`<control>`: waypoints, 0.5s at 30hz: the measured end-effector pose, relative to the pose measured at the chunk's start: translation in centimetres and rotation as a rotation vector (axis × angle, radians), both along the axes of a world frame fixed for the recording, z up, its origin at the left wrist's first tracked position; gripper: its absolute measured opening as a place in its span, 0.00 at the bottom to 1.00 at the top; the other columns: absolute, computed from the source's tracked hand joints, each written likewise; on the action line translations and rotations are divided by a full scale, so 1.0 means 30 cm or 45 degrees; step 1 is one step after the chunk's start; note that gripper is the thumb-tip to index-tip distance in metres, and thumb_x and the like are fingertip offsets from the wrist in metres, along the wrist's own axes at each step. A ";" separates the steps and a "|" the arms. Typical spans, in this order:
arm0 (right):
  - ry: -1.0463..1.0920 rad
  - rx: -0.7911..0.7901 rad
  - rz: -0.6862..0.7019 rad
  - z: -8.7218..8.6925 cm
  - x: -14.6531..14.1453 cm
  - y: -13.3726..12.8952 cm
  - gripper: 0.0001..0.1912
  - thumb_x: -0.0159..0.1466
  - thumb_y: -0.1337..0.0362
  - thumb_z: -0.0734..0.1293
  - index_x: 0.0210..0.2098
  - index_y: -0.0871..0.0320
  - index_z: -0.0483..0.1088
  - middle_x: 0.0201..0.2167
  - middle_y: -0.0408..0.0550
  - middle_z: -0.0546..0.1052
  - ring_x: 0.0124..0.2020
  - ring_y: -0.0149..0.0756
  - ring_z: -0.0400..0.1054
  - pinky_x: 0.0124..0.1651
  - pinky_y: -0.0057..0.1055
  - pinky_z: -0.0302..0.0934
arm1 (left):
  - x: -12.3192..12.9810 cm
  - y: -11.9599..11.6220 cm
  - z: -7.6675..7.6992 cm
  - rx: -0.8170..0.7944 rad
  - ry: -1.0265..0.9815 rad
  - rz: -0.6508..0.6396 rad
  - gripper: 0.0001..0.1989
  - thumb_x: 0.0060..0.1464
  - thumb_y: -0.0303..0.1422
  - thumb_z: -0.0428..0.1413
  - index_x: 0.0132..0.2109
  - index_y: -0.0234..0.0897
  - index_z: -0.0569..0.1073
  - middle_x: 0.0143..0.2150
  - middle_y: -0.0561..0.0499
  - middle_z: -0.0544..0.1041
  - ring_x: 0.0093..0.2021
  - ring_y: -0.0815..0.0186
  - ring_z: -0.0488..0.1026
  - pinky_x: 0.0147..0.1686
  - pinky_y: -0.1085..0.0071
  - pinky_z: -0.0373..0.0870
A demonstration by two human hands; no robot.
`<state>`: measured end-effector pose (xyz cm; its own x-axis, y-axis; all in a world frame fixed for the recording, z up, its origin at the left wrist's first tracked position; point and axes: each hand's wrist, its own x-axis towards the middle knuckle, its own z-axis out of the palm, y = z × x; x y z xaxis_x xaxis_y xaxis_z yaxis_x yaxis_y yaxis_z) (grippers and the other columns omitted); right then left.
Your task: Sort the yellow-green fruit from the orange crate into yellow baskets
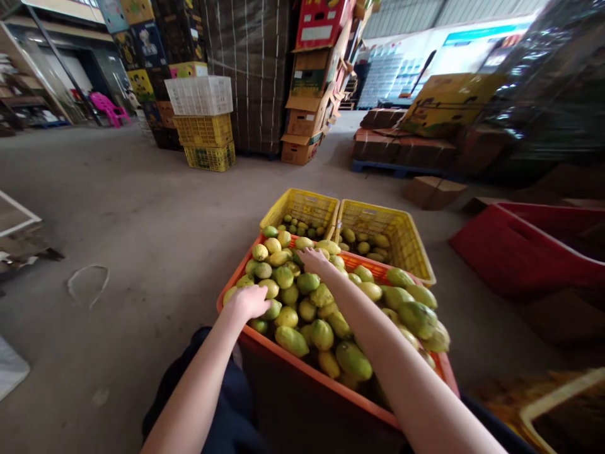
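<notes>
An orange crate [331, 379] is heaped with green and yellow lemon-like fruits [286, 277]. My left hand [249, 301] rests on fruits near the crate's left edge, its fingers partly spread and their tips partly hidden. Farther back, my right hand [313, 260] reaches over the pile, fingers apart and touching fruits, with none visibly gripped. Behind the orange crate stand two yellow crates, the left one [309, 200] with small fruits at its bottom and the right one [416, 252] with larger fruits.
A red bin [501, 252] stands to the right, and another yellow crate rim [534, 413] shows at the lower right. Stacked crates [204, 130] and cardboard boxes [302, 120] stand behind. A wire loop [89, 302] lies on the floor to the left.
</notes>
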<state>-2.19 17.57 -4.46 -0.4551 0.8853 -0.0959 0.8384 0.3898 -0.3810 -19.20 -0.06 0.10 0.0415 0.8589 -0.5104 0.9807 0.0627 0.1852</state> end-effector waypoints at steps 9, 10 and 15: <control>0.577 -0.015 -0.236 0.115 0.130 -0.040 0.17 0.51 0.75 0.77 0.40 0.58 0.77 0.42 0.52 0.82 0.55 0.50 0.74 0.63 0.41 0.66 | 0.006 0.000 0.033 -0.015 -0.038 0.016 0.25 0.68 0.42 0.48 0.63 0.34 0.75 0.64 0.32 0.78 0.64 0.42 0.76 0.61 0.54 0.72; 0.638 -0.005 -0.282 0.139 0.163 -0.065 0.18 0.51 0.73 0.77 0.41 0.58 0.77 0.41 0.50 0.82 0.53 0.50 0.75 0.61 0.42 0.67 | 0.012 -0.001 0.040 -0.018 -0.040 0.017 0.25 0.68 0.42 0.49 0.64 0.35 0.75 0.64 0.33 0.78 0.64 0.42 0.76 0.61 0.54 0.73; 1.471 -0.247 -0.589 0.271 0.364 -0.283 0.22 0.53 0.68 0.77 0.47 0.53 0.76 0.40 0.46 0.83 0.42 0.42 0.78 0.45 0.35 0.75 | 0.044 -0.011 0.068 -0.012 -0.040 0.007 0.23 0.69 0.41 0.49 0.63 0.36 0.75 0.65 0.35 0.78 0.64 0.45 0.76 0.59 0.57 0.72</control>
